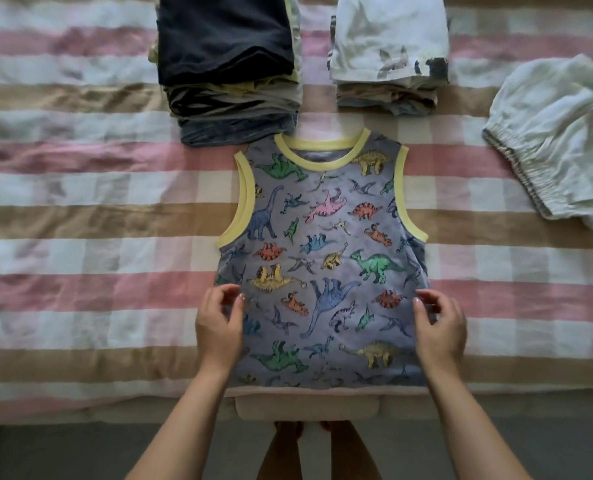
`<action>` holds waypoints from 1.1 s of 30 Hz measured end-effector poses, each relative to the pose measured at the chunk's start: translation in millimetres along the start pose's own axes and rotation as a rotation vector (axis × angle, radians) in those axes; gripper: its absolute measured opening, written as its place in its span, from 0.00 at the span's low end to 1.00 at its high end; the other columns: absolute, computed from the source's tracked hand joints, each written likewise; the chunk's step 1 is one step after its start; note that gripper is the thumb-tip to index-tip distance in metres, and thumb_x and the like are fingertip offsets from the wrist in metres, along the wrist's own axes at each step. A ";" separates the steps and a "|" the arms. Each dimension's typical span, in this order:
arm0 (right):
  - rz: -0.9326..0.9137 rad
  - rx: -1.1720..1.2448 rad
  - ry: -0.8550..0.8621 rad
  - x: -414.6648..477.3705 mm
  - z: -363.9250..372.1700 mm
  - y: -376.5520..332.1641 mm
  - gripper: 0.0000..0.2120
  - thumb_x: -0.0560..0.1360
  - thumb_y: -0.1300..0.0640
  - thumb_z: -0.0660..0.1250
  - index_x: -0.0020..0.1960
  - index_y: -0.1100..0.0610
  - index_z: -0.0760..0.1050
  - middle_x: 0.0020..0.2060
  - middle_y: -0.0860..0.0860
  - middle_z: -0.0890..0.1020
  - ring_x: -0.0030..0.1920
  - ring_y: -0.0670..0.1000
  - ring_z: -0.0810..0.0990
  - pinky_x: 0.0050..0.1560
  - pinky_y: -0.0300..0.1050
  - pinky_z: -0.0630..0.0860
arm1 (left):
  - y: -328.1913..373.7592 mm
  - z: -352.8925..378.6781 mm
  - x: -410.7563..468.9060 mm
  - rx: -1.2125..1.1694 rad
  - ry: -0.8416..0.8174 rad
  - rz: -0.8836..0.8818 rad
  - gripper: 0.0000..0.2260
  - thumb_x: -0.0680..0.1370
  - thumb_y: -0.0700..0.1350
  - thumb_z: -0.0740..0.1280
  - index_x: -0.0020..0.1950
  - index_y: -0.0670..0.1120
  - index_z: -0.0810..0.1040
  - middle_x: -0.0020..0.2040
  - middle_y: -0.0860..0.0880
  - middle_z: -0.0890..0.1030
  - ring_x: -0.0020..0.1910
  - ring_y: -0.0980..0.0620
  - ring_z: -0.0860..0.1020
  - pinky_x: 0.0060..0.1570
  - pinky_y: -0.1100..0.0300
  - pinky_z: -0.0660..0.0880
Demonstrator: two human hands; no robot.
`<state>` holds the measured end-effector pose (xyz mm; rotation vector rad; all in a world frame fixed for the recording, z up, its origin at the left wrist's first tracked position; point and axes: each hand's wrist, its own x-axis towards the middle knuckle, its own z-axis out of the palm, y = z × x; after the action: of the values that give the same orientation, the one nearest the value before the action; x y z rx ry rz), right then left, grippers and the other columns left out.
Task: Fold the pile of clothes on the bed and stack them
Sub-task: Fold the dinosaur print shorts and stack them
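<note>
left hand (219, 327), right hand (440, 327): pale nails (242, 297) | forearms (184, 427) bare | legs (281, 459) bare

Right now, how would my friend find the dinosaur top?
Look at the striped bed. In front of the dark stack and the white stack, a top lies spread flat. Only it has colourful dinosaurs and yellow trim.

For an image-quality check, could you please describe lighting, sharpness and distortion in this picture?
Head view: soft, even light with no glare; dinosaur tank top reasonably sharp at centre; bedspread stripes bow and blur toward the edges, typical wide-angle distortion.
</note>
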<state>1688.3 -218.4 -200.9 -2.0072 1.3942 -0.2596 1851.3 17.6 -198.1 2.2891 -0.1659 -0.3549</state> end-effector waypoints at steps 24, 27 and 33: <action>-0.333 -0.170 -0.244 257.6 53.3 -129.6 0.06 0.72 0.57 0.70 0.49 0.56 0.81 0.47 0.56 0.82 0.52 0.59 0.76 0.53 0.57 0.74 | 81.8 50.4 252.1 0.387 0.036 0.323 0.06 0.76 0.42 0.64 0.48 0.43 0.80 0.48 0.43 0.81 0.50 0.42 0.76 0.41 0.55 0.67; -0.367 -0.188 -0.174 269.5 38.4 -150.1 0.06 0.73 0.57 0.69 0.50 0.53 0.81 0.49 0.53 0.83 0.53 0.56 0.77 0.52 0.56 0.76 | 97.8 39.6 258.7 0.278 0.113 0.272 0.07 0.76 0.44 0.66 0.50 0.43 0.81 0.47 0.43 0.83 0.46 0.43 0.78 0.40 0.58 0.68; -0.418 -0.062 -0.100 265.7 24.2 -173.3 0.07 0.74 0.61 0.68 0.51 0.57 0.80 0.48 0.53 0.83 0.44 0.48 0.78 0.46 0.42 0.74 | 113.8 24.8 251.4 -0.026 0.120 0.167 0.07 0.72 0.40 0.71 0.50 0.42 0.82 0.43 0.51 0.81 0.42 0.52 0.79 0.45 0.64 0.72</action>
<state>1940.3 -409.5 -165.9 -2.3182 0.9208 -0.2962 2082.3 -134.3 -180.7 2.2445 -0.2874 -0.1324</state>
